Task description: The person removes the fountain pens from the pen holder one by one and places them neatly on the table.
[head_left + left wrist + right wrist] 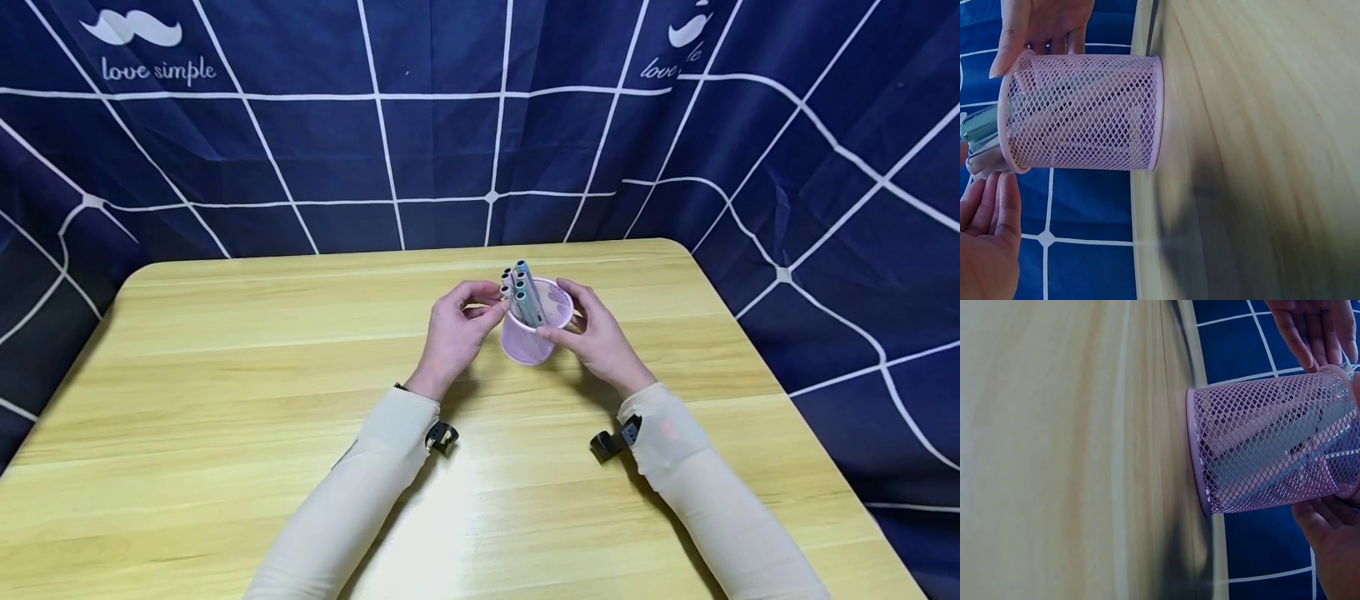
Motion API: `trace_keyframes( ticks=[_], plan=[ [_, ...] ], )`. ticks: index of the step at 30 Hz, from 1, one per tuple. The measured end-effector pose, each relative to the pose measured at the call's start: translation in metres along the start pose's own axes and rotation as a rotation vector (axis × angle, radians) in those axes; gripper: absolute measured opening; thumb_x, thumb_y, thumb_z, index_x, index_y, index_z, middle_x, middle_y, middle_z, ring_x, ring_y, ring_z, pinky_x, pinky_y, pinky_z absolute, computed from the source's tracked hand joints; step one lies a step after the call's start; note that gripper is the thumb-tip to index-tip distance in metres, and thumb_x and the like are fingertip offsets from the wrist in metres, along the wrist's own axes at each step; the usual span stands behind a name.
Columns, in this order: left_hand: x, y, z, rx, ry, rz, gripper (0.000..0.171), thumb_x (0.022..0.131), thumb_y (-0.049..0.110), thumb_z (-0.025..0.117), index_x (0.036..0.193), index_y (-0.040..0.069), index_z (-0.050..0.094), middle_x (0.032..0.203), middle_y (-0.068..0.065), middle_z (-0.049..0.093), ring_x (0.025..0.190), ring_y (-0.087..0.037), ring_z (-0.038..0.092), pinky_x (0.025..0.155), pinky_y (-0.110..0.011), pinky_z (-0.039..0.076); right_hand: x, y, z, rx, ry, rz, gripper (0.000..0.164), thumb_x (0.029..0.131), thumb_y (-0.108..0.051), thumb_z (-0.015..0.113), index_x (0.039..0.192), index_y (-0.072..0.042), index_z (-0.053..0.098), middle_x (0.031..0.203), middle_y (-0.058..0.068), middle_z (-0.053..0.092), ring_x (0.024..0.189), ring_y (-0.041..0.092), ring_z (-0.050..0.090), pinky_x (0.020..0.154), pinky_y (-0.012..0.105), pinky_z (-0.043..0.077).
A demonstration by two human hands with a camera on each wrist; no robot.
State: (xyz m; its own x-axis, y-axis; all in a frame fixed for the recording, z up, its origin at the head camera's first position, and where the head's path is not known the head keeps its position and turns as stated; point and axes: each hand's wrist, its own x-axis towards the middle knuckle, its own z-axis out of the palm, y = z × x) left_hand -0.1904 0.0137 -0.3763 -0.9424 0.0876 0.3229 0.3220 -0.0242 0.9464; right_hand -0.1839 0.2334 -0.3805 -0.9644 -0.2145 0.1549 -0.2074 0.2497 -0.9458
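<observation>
A pink mesh pen holder (527, 343) stands upright on the table, with several markers (530, 305) leaning toward the left side of its rim. Their end caps are blue, teal, green and pale grey-pink. My right hand (600, 337) grips the holder from the right, its thumb at the near rim and its fingers round the far side. On the left, my left hand (459, 329) has its thumb and fingertips beside the marker ends, just at the rim. In the right wrist view the left fingers (1316, 334) look fairly straight, with a gap to the thumb.
The wood-grain table (262, 400) spreads out on all sides of the holder, its back edge a short way beyond. Dark blue curtains (435, 150) with white grid lines hang behind and at both sides. Small black cameras (442, 437) are strapped to both wrists.
</observation>
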Motion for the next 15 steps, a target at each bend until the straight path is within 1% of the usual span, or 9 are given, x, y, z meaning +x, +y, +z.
trace_keyframes(
  ticks=[4,10,15],
  plan=[
    [0.0014,-0.0014,0.0025,0.03,0.001,0.015,0.023,0.087,0.004,0.074,0.108,-0.005,0.067,0.097,-0.012,0.069,0.088,-0.021,0.066,0.084,-0.03,0.055,0.0001,0.0004,0.0001,-0.003,0.0,0.003,0.076,0.087,-0.001,0.073,0.149,0.004,0.029,0.144,0.021,0.04,0.132,0.033,0.041,0.112,0.041,0.032],
    [0.0017,-0.003,0.0046,0.062,0.002,0.041,0.025,0.087,0.002,0.073,0.11,-0.006,0.066,0.099,-0.013,0.068,0.088,-0.021,0.065,0.082,-0.027,0.055,0.001,0.0013,0.0004,-0.018,-0.005,-0.003,0.075,0.088,-0.002,0.073,0.149,0.004,0.029,0.144,0.021,0.039,0.133,0.033,0.039,0.113,0.042,0.03],
    [0.0029,-0.0032,0.0075,0.077,0.014,0.034,0.023,0.088,0.003,0.074,0.108,-0.005,0.067,0.097,-0.012,0.068,0.086,-0.021,0.064,0.081,-0.028,0.055,0.0012,0.001,0.0001,-0.017,-0.007,0.004,0.075,0.088,-0.003,0.073,0.149,0.004,0.028,0.144,0.02,0.039,0.133,0.032,0.039,0.113,0.042,0.03]
  ],
)
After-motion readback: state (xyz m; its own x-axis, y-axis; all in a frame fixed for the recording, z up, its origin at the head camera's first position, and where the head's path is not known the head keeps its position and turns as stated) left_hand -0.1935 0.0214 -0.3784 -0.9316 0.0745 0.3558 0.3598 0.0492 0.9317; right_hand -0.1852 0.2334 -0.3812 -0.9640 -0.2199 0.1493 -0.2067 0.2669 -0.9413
